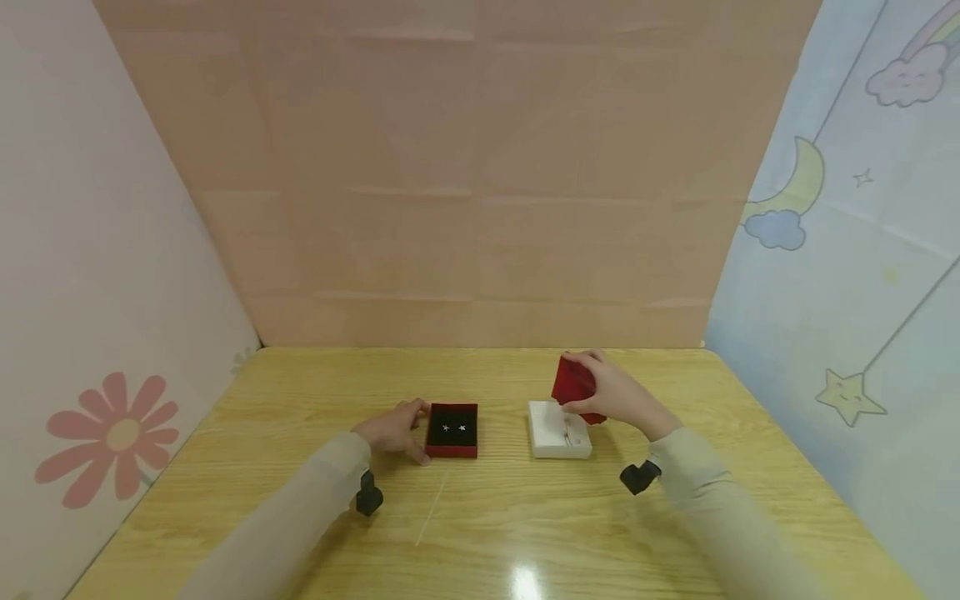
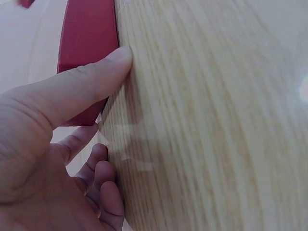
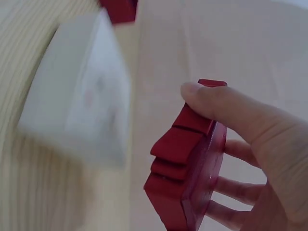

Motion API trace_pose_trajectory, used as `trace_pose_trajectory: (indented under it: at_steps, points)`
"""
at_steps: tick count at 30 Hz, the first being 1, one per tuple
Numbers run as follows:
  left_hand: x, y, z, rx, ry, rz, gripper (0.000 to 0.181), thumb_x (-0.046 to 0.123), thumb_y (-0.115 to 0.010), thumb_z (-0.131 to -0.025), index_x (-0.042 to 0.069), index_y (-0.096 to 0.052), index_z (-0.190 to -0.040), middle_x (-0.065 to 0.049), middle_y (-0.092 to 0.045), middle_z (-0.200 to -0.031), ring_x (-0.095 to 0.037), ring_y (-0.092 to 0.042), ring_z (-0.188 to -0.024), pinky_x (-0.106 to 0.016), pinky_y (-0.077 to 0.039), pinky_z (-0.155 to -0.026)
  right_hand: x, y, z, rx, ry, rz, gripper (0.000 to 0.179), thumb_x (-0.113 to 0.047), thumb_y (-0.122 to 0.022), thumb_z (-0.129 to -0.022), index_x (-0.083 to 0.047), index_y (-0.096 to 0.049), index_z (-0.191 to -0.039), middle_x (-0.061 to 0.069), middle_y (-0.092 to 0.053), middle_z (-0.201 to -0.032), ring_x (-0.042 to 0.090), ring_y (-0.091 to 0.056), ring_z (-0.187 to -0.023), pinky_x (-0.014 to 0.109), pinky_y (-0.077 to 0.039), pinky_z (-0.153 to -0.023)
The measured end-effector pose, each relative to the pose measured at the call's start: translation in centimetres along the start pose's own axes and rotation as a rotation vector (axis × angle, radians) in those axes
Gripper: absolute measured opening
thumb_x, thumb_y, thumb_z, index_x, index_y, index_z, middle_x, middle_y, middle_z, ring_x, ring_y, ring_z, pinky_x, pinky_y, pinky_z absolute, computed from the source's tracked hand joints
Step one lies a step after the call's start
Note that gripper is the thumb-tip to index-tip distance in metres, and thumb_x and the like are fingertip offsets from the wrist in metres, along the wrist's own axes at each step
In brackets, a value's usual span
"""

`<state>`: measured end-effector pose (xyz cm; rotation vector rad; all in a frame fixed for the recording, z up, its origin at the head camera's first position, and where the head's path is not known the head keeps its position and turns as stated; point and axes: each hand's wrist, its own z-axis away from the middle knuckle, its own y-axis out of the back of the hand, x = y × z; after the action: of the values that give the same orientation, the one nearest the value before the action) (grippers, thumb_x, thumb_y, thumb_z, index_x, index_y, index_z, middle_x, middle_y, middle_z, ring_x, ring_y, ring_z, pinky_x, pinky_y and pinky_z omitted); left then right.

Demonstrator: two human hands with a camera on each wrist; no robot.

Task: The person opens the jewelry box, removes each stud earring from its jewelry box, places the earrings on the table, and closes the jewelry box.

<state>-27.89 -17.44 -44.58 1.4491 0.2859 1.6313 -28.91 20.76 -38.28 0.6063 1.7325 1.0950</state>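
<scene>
My left hand [image 1: 393, 429] spans the left side of a small red jewelry box [image 1: 452, 452] on the table. Its thumb lies along the near side and its forefinger reaches the far left corner. Inside, a pair of star-shaped earrings [image 1: 453, 428] sits on black padding. In the left wrist view the thumb overlaps the red wall [image 2: 89, 33]. My right hand [image 1: 618, 396] pinches a red box lid [image 1: 573, 382], tilted on edge, its ribbon bow [image 3: 178, 144] showing in the right wrist view. Under and beside it is a flat white box [image 1: 547, 429] with marks on top.
Both boxes stand on a wood-grain table [image 1: 300, 375], the white one to the right of the red. A pinkish-tan sheet [image 1: 472, 208] hangs behind the table. Printed walls flank it, with a flower [image 1: 120, 433] on the left and a moon [image 1: 802, 183] on the right.
</scene>
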Motion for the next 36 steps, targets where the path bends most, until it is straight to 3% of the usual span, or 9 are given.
trace_pose_trajectory:
  at_steps: [6, 11, 21, 36]
  points:
    - [0.1, 0.2, 0.2, 0.004, 0.015, -0.007, 0.078, 0.014, -0.087, -0.070, 0.010, -0.041, -0.133, -0.016, -0.041, -0.138, -0.034, -0.043, -0.131, -0.049, -0.038, -0.106, 5.4, 0.6, 0.9, 0.007, -0.105, 0.086, 0.083, -0.030, -0.083, -0.076, -0.002, -0.042, -0.142, 0.031, -0.044, -0.130, 0.043, -0.053, -0.106, 0.051, -0.054, -0.075]
    - [-0.2, 0.2, 0.1, 0.006, 0.021, -0.013, 0.078, 0.014, -0.088, -0.069, 0.011, -0.041, -0.132, -0.016, -0.042, -0.138, -0.034, -0.043, -0.130, -0.049, -0.038, -0.105, 7.5, 0.2, 2.0, -0.078, -0.167, 0.128, 0.086, -0.034, -0.083, -0.075, -0.001, -0.041, -0.142, 0.037, -0.041, -0.131, 0.044, -0.052, -0.103, 0.048, -0.054, -0.071]
    - [0.0, 0.1, -0.2, -0.014, 0.008, -0.030, 0.085, 0.017, -0.088, -0.070, 0.009, -0.038, -0.138, -0.016, -0.039, -0.141, -0.034, -0.042, -0.131, -0.048, -0.041, -0.104, 8.3, -0.7, 2.8, -0.149, -0.193, 0.145, 0.089, -0.037, -0.085, -0.071, -0.002, -0.043, -0.141, 0.037, -0.040, -0.131, 0.041, -0.055, -0.096, 0.044, -0.053, -0.065]
    - [0.3, 0.2, 0.0, -0.021, 0.027, -0.055, 0.084, 0.018, -0.088, -0.070, 0.010, -0.038, -0.137, -0.017, -0.043, -0.137, -0.034, -0.043, -0.130, -0.050, -0.041, -0.103, 8.3, -0.8, 3.0, -0.200, -0.218, 0.136, 0.087, -0.038, -0.082, -0.075, -0.004, -0.040, -0.144, 0.036, -0.035, -0.138, 0.047, -0.048, -0.106, 0.049, -0.052, -0.069]
